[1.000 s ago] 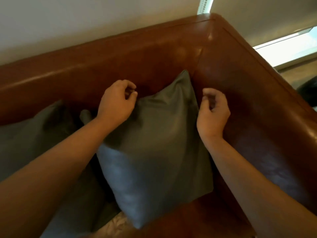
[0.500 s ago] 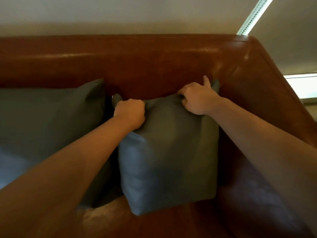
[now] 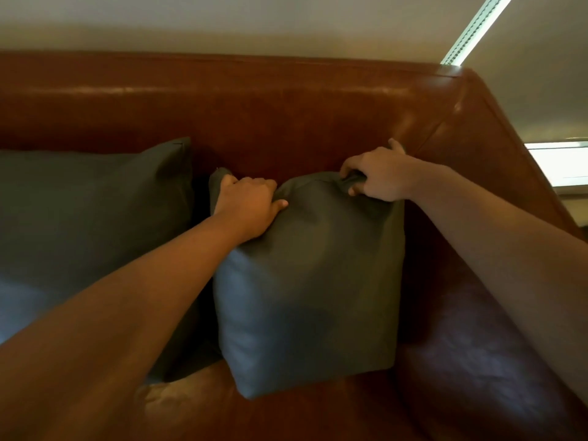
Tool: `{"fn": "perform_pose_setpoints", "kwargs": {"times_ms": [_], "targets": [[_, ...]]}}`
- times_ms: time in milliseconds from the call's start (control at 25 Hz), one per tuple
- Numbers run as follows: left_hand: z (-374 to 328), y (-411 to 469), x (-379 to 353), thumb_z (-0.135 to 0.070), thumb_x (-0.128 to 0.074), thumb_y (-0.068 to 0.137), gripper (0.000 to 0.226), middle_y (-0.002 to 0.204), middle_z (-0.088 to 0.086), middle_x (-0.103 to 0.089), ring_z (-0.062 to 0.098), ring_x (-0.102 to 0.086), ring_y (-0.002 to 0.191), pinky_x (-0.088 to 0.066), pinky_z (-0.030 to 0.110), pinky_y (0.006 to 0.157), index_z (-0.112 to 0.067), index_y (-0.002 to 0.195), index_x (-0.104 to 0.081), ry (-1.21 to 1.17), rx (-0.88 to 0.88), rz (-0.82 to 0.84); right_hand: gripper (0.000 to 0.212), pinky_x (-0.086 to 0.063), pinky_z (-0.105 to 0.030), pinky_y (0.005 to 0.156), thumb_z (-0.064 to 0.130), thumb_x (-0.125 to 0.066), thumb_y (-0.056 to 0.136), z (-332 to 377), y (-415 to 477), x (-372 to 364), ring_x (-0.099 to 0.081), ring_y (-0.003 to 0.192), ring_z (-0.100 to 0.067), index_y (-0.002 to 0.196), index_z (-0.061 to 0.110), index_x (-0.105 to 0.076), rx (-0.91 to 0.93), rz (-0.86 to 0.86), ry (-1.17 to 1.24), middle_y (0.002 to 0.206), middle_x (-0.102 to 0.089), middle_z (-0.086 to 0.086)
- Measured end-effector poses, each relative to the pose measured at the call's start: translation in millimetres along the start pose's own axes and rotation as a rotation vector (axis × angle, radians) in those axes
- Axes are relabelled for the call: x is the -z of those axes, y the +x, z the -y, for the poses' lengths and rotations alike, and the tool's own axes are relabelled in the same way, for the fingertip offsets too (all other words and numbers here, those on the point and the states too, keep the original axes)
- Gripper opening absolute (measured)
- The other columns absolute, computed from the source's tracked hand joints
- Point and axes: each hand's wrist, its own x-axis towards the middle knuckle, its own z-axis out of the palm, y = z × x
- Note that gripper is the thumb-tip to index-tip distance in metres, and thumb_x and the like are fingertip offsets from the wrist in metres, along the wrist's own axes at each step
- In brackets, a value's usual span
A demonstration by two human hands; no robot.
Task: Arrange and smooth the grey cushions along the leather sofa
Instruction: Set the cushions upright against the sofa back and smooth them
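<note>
A grey cushion stands upright in the right corner of the brown leather sofa, leaning against the backrest. My left hand grips its top left corner, fingers curled into the fabric. My right hand grips the top right corner, bunching the cloth, with one finger pointing up against the backrest. A second, larger grey cushion leans on the backrest to the left, close beside the first and partly hidden by my left forearm.
The sofa's right armrest rises just beside the held cushion. Bare leather seat shows in front and to the right. A pale wall runs behind, with a bright window at far right.
A second ago both hands hovered above the cushion's top; they then took hold of its top corners. Since half a second ago the grip holds and the cushion stands slightly straighter.
</note>
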Motion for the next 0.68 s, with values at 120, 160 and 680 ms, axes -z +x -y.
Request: {"fn": "perform_pose_setpoints", "kwargs": {"times_ms": [120,160,680], "targets": [[6.5,2.8,3.6,-0.046,-0.037,0.1,0.031,0.1,0.001,-0.065,0.025,-0.057,0.098,-0.028,0.043,0.09,-0.023,0.098,-0.058,-0.095,0.039,-0.213,0.014,-0.016,-0.048,0.118,0.021,-0.045,0.103,-13.0,-3.4,-1.8,-0.058,0.111,-0.024,0.11,0.028,-0.055,0.036,-0.226,0.177,0.099,-0.065,0.009],[9.1,4.0,6.5,-0.045,-0.034,0.101,0.033,0.096,0.001,-0.066,0.025,-0.057,0.094,-0.027,0.042,0.09,-0.023,0.095,-0.059,-0.095,0.06,-0.265,0.015,-0.019,-0.046,0.117,0.021,-0.042,0.104,-18.0,-4.2,-3.7,-0.06,0.107,-0.024,0.108,0.025,-0.055,0.03,-0.307,0.24,0.097,-0.066,0.007],[6.4,10.0,12.2,-0.036,-0.029,0.104,0.04,0.101,0.006,-0.067,0.028,-0.055,0.103,-0.021,0.045,0.109,-0.016,0.099,-0.063,-0.092,0.051,-0.301,0.062,-0.005,-0.056,0.118,0.057,-0.035,0.098,85.7,-18.4,-59.7,-0.016,0.149,-0.021,0.148,0.02,-0.037,0.107,-0.608,0.191,0.161,-0.024,-0.003]]}}
